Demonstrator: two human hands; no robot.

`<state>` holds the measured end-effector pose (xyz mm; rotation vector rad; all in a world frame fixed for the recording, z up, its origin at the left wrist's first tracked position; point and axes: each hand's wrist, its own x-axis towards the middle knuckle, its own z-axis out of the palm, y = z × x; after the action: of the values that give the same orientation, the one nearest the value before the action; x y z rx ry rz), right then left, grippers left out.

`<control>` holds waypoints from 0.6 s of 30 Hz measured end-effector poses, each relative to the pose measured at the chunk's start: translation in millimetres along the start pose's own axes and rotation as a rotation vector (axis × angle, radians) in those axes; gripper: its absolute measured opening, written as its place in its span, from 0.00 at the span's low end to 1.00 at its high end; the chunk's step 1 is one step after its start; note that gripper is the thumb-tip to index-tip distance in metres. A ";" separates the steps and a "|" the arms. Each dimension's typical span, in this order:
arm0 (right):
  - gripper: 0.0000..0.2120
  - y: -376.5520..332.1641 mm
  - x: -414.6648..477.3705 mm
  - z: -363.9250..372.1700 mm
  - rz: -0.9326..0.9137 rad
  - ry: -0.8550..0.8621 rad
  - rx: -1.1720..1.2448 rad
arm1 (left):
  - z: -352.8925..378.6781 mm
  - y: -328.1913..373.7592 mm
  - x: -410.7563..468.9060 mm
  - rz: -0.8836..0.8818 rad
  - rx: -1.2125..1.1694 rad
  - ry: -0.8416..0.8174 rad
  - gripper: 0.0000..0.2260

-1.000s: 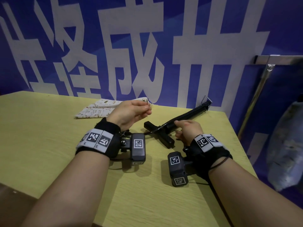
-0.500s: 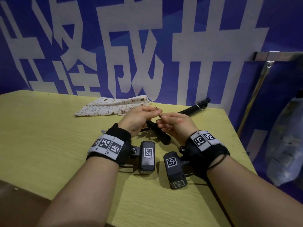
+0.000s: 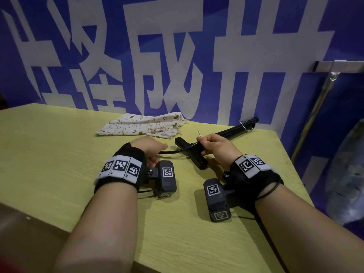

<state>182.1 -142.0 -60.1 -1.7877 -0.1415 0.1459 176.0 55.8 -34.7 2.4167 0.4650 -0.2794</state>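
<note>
from the head camera, the only view i have: my right hand (image 3: 218, 148) pinches a thin metal needle (image 3: 199, 133) between thumb and forefinger. the needle's tip points up, and it is held just above the black pump (image 3: 236, 128), which lies across the far right of the table (image 3: 59, 154). my left hand (image 3: 149, 149) sits low on the table, curled round the free end of the pump's hose (image 3: 177, 151). the thumb lies over it; the fingertips are tucked under, out of sight. the hose arcs from there back toward the pump's t-handle (image 3: 197, 158). a printed cloth pouch (image 3: 145, 125) lies beyond my left hand, apart from it.

i judge the step in hand is fitting the needle to the hose end, and the two are apart. the next move calls for bringing the hose end up to the needle's base, lining them up straight, and seating it without bending the needle.
</note>
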 end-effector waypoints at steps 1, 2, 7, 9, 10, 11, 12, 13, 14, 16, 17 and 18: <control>0.07 -0.5 0.5 0.5 0.005 -0.010 -0.012 | 0.7 -0.3 2.6 0.009 0.004 0.005 0.18; 0.07 -1.3 0.8 1.0 0.005 -0.019 -0.017 | 1.4 -0.3 4.3 0.024 0.027 0.015 0.20; 0.07 -3.8 1.2 1.7 -0.016 -0.038 -0.081 | 12.2 1.4 14.1 0.119 -0.065 0.106 0.26; 0.07 -4.1 1.3 1.9 -0.014 -0.036 -0.122 | 15.1 2.2 17.9 0.121 -0.403 0.151 0.26; 0.07 -4.7 1.3 2.1 -0.015 -0.036 -0.142 | 14.9 3.1 17.1 0.113 -0.577 0.162 0.26; 0.07 -4.9 0.8 2.3 -0.016 -0.034 -0.157 | 15.2 3.2 16.6 0.110 -0.733 0.153 0.25; 0.07 -5.5 0.5 2.6 -0.016 -0.031 -0.167 | 15.4 3.9 14.9 0.096 -0.876 0.119 0.24; 0.07 -5.8 0.0 2.4 -0.015 -0.029 -0.169 | 14.9 4.0 13.4 0.068 -1.005 0.061 0.22; 0.07 -5.8 -0.3 2.7 -0.015 -0.030 -0.166 | 13.8 4.7 8.9 0.047 -1.143 -0.025 0.17; 0.07 -5.6 -0.6 3.0 -0.014 -0.032 -0.161 | 11.8 3.9 5.8 0.016 -1.415 -0.154 0.10; 0.07 -5.7 -0.6 3.3 -0.012 -0.032 -0.162 | 11.3 2.8 8.4 0.003 -1.513 -0.166 0.11; 0.07 -5.7 -0.5 3.1 -0.010 -0.031 -0.162 | 12.0 2.8 8.6 0.009 -1.568 -0.138 0.11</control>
<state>180.9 -137.9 -55.2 -1.9458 -0.1895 0.1590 184.0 48.3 -45.0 0.8615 0.3666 -0.0128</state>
